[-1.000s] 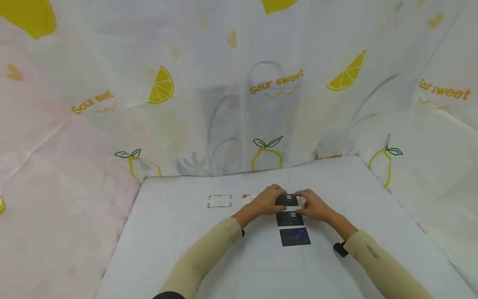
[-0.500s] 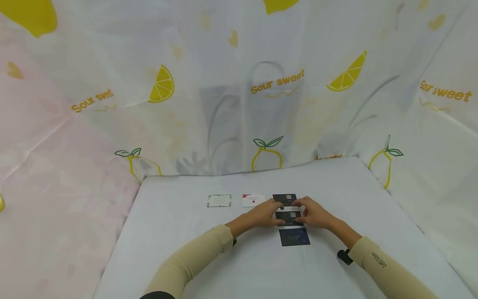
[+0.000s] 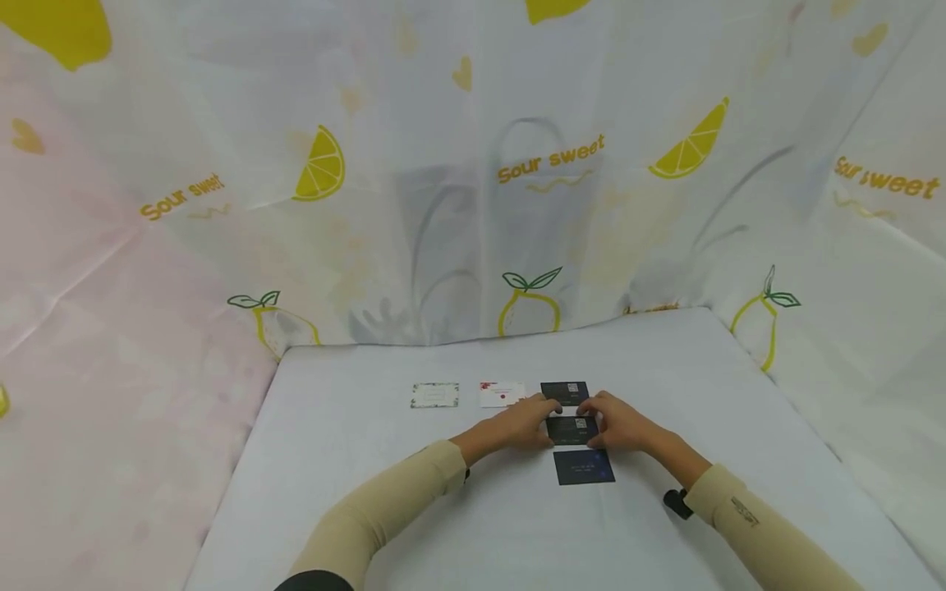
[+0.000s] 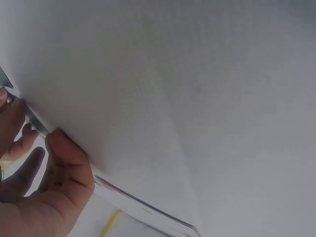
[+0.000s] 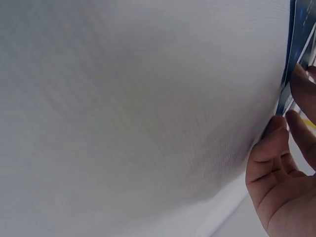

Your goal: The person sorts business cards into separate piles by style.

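Observation:
Three dark cards stand in a column on the white table. My left hand (image 3: pixel 523 423) is at the left side of the middle black card (image 3: pixel 571 431), its thumb near the lower corner and a finger by the upper one. Opposite it, my right hand (image 3: pixel 619 423) holds the right side in the same way, so the card lies flat between both hands. Just beyond is the top black card (image 3: pixel 564 393) with a small pale square, close to my index fingertips. Nearest me lies a dark blue card (image 3: pixel 584 468), touched by neither hand.
Left of the top black card lies a white card with red marks (image 3: pixel 501 394), its lower right corner partly behind my left hand. Farther left is a white card with a leafy border (image 3: pixel 434 396). A lemon-print curtain (image 3: pixel 443 164) rises behind the table (image 3: pixel 332 460).
Both hands have come back toward me from the top black card to the middle one. The top card sits slightly farther left than a second ago, and the red-marked card is less covered.

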`<state>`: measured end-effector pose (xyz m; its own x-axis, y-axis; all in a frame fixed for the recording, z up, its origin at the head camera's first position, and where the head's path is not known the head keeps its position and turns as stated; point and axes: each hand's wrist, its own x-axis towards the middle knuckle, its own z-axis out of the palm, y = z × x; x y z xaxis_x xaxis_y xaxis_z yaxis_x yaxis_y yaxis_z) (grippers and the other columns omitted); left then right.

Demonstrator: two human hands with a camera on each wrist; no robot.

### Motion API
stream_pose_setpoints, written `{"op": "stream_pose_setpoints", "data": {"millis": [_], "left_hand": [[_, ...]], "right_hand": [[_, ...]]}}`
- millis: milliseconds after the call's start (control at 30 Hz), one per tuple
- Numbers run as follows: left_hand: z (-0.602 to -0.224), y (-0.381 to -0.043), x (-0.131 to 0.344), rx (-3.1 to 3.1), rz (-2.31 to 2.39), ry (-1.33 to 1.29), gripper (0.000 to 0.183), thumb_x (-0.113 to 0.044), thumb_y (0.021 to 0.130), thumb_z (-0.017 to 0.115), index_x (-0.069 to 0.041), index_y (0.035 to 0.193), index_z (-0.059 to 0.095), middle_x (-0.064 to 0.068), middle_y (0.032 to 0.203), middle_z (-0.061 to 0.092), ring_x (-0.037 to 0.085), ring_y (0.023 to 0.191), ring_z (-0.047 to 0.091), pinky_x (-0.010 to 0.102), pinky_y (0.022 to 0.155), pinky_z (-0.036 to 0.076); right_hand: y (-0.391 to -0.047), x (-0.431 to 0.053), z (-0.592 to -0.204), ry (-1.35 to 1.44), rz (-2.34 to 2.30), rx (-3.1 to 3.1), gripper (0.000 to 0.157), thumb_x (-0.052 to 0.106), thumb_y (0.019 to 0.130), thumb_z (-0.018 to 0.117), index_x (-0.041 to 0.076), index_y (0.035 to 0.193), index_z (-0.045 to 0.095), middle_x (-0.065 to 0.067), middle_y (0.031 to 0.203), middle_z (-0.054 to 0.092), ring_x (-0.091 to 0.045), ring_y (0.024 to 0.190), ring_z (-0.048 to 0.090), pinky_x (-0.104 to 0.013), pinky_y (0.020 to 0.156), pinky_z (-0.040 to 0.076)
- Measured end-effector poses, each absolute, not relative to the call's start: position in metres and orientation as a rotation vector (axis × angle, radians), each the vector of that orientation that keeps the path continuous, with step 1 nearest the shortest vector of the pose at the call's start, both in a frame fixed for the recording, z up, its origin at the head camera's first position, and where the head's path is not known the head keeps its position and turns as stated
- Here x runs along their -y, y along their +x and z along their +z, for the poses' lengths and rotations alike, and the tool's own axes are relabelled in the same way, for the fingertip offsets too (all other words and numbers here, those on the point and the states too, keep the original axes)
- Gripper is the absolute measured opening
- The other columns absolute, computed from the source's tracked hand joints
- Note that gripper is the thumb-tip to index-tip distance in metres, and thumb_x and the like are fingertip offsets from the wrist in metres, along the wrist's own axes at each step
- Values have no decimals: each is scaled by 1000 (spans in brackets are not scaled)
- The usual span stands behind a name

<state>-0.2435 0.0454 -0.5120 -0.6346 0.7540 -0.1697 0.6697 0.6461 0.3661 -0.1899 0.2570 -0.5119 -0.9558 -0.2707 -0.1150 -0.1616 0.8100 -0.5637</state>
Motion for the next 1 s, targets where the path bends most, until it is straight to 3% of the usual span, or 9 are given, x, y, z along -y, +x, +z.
{"op": "stream_pose_setpoints", "data": {"millis": [400, 733, 1000], "left_hand": [[-512, -246, -52, -2600, 355, 1156, 53, -27, 74, 76, -16, 121, 55, 1, 115, 55, 8, 93, 51, 22, 85, 44], [-513, -237, -52, -2636, 348, 1145, 51, -26, 77, 74, -13, 123, 56, 1, 113, 51, 7, 87, 47, 19, 74, 43], [-511, -234, -50, -2663, 351, 1161, 55, -28, 78, 73, -17, 128, 52, 1, 113, 51, 6, 88, 48, 20, 76, 44]], "right_hand": [[-195, -254, -508, -302, -795, -2813, 51, 12, 64, 81, 6, 111, 59, -7, 103, 51, -14, 78, 47, -27, 68, 40], [-191, -253, -510, -263, -769, -2821, 50, 13, 64, 81, 9, 107, 57, -10, 105, 49, -15, 79, 48, -30, 73, 44], [-187, -254, -511, -297, -796, -2811, 50, 13, 69, 79, 14, 110, 49, -2, 88, 59, -13, 74, 51, -30, 69, 44]]}}
